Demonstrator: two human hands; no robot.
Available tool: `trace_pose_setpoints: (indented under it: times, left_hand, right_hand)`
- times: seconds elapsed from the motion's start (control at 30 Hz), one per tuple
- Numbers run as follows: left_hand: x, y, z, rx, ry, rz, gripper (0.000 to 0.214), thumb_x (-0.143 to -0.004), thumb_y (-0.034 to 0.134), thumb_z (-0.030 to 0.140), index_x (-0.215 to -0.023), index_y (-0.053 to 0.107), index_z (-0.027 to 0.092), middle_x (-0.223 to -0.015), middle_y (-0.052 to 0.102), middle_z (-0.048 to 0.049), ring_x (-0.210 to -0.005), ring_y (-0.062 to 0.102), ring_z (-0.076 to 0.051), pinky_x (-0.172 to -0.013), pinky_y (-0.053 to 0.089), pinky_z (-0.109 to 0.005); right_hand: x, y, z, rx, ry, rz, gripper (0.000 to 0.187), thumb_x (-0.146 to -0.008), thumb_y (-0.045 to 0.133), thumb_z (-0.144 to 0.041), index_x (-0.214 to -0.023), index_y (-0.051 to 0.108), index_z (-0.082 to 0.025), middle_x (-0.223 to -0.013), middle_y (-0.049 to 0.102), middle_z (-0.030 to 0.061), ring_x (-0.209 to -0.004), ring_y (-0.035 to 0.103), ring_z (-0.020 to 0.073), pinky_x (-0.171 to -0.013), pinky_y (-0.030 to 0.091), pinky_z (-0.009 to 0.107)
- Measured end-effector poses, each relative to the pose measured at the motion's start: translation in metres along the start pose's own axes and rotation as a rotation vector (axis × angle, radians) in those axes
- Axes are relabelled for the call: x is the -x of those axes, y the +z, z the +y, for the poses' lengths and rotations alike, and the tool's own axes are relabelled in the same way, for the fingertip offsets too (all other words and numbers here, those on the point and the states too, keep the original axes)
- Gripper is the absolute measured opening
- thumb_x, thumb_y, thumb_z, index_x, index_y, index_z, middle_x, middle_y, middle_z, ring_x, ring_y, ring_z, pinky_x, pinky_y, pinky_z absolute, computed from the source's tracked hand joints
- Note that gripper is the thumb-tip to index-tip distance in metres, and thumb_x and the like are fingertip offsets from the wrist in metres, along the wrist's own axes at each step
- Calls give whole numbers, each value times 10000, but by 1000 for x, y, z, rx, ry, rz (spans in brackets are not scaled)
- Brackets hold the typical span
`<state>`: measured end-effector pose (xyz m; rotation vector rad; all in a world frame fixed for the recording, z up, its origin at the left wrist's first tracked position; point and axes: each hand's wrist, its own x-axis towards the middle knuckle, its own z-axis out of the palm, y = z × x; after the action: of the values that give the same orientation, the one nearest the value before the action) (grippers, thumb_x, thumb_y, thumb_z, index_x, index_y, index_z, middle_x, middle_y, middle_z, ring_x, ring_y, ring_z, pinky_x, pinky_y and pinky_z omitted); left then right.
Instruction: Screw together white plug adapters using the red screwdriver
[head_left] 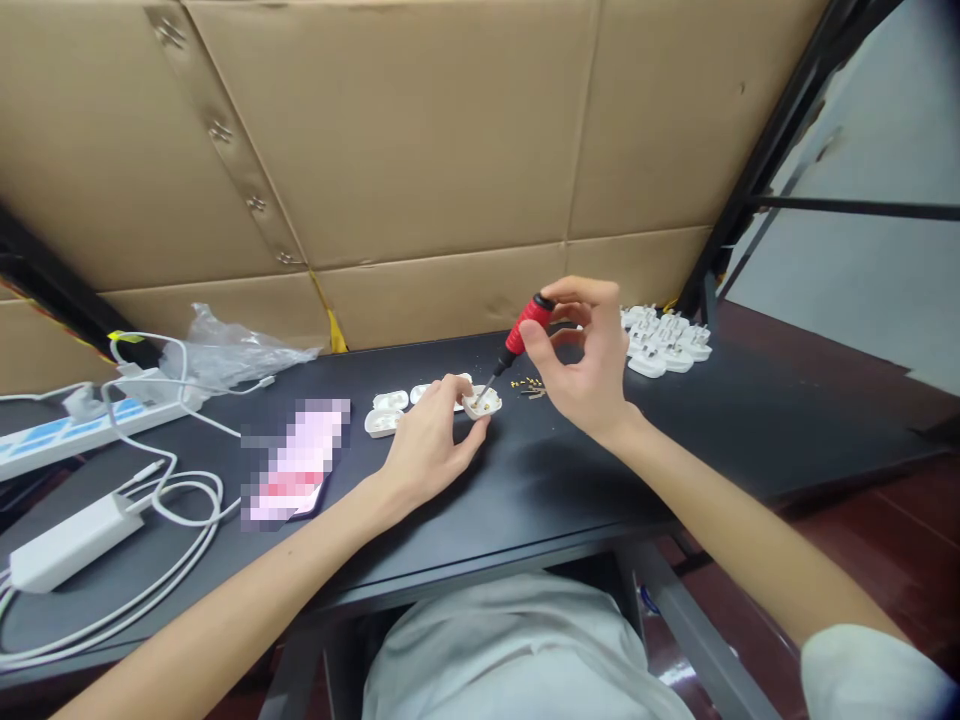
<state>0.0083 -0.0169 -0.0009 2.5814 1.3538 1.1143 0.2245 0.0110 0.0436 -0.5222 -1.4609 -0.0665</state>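
White plug shell (482, 402), open w/ brass bits inside, pinched on desk (675, 440) by left hand (427, 440). Right hand (589, 365) grips red-handled screwdriver (517, 345), tip in shell.

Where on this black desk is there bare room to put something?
Bare: the right end of the desk before the plug pile, and the front strip between left hand and right hand. Crowded: cables, charger, phone at left; plug shells and screws centrally.

The scene is lit evenly and moderately brightly from above. A soft shadow is cast on the black table (750, 430) near the right hand (589, 375). Lines are bent at the edges by wide-angle distortion. 1 phone (296, 460) is pixelated.
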Motion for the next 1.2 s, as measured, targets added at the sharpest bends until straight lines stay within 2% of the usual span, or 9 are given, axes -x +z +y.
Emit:
trace_pose_setpoints:
  times: [0.1,0.3,0.4,0.57,0.8,0.9,1.0,1.1,1.2]
  left_hand:
    - [0,-1,0,-15,30,-17,181,-1029,669,277,-1087,499,260,-1035,711,-33,-923,703,-244,-719,509,-348]
    - [-1,-1,-1,-47,81,-21,131,-1050,652,268,-1088,527,253,-1073,737,-45,-972,693,-251,-744,508,-351]
    - [0,0,-1,-45,78,-27,117,-1054,647,265,-1096,539,249,-1085,740,-53,-985,692,-255,-743,514,-352]
    - [0,-1,0,-48,65,-33,132,-1046,654,268,-1113,542,250,-1086,737,-55,-982,697,-260,-729,512,-358]
    - [0,-1,-1,-37,58,-42,139,-1045,652,260,-1118,533,258,-1098,737,-55,-1021,705,-267,-730,528,-347]
    - [0,0,-1,-35,30,-41,170,-1029,671,266,-1110,522,260,-1081,725,-49,-1003,709,-265,-723,528,-348]
    - [0,0,0,-27,2,-24,204,-1016,686,277,-1117,510,262,-1073,714,-43,-969,718,-257,-716,525,-350]
    - [0,0,0,-17,-12,-11,225,-1010,694,277,-1128,503,264,-1075,711,-42,-950,729,-252,-711,524,-351]
    - [0,1,-1,-10,-5,-2,226,-1027,683,285,-1148,493,266,-1082,715,-46,-945,739,-253,-715,532,-358]
  right_hand:
    - [0,-1,0,20,7,-1,245,-1059,746,-398,-1249,613,-319,-1088,688,25,-851,730,162,-534,601,247]
    - [1,-4,2,-39,18,-61,224,-1133,562,-318,-1348,617,-287,-1403,721,113,-1067,784,215,-658,688,313]
    - [1,-1,1,-62,27,-23,208,-1101,630,-292,-1307,599,-292,-1266,771,69,-965,790,183,-628,663,276]
    - [0,0,0,-19,13,-1,281,-1025,778,-339,-1236,595,-320,-1100,649,13,-831,715,144,-543,603,241]
    - [0,-5,-2,-59,25,-69,193,-1116,584,-313,-1305,609,-286,-1428,719,120,-1072,789,223,-678,699,334]
    - [1,-2,-3,-73,57,-43,210,-1078,667,-293,-1273,589,-293,-1251,784,70,-956,800,193,-634,667,289]
    - [1,1,-1,-56,65,-7,307,-1011,781,-320,-1229,566,-310,-1086,705,11,-861,751,165,-551,598,244]
    - [2,1,1,-34,41,-11,341,-991,822,-376,-1209,566,-319,-1069,618,2,-787,691,139,-523,566,243]
    - [3,-2,2,-42,21,-49,283,-1055,729,-413,-1282,585,-323,-1200,646,54,-895,731,175,-558,604,272]
